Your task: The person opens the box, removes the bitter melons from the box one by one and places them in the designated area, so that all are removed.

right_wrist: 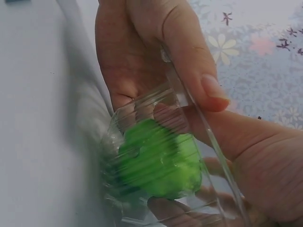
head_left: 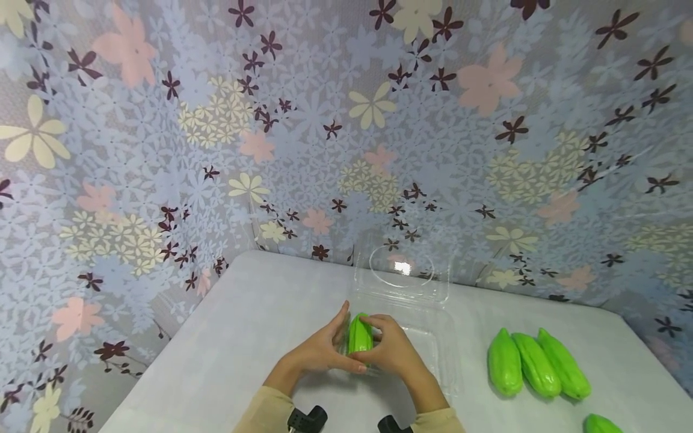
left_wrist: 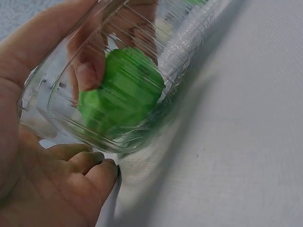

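A green ribbed star fruit [head_left: 360, 338] lies at the left side of a clear plastic clamshell container [head_left: 445, 346] on the table. My right hand [head_left: 395, 346] reaches over the rim and pinches the fruit between thumb and fingers. On the near left, my left hand [head_left: 319, 349] grips the container's wall, its thumb at the rim and its other fingers outside, as the left wrist view shows. Through the ribbed plastic, the fruit's lumpy end [left_wrist: 123, 92] is visible. The hinged lid [head_left: 403, 278] stands raised at the back.
To the right, three more green star fruits [head_left: 537, 365] lie side by side. Part of another star fruit [head_left: 602, 424] shows at the bottom edge. A flower-patterned wall [head_left: 303, 150] rises behind the white-covered table [head_left: 233, 337].
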